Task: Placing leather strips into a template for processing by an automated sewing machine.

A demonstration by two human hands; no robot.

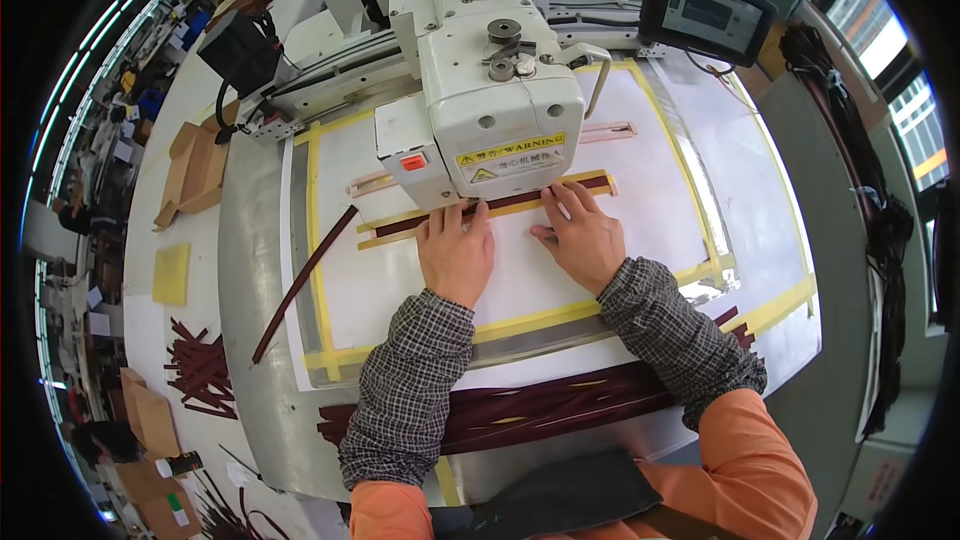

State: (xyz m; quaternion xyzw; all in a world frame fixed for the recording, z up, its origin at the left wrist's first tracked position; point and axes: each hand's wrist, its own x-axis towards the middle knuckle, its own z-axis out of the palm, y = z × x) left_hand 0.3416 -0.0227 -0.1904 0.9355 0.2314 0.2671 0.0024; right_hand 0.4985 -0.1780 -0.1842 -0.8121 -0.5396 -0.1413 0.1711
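A dark maroon strip [592, 183] lies in a slot edged with yellow tape on the white template sheet [520, 290], under the head of a white industrial sewing machine [500, 90]. My left hand [458, 255] rests with its fingers stretched out on the strip, just below the machine head. To its right, my right hand [582, 235] has spread fingers touching the strip's right part, with the thumb apart. The needle area is hidden behind the machine head and my fingers. Another maroon strip [305, 282] lies slanted across the template's left border.
A thick bundle of maroon strips [560, 406] lies along the near edge under my forearms. Left are a strip pile [200, 370], a yellow pad [171, 273] and an open cardboard box [195, 175]. A control screen [706, 15] stands back right; dark cords [885, 240] hang right.
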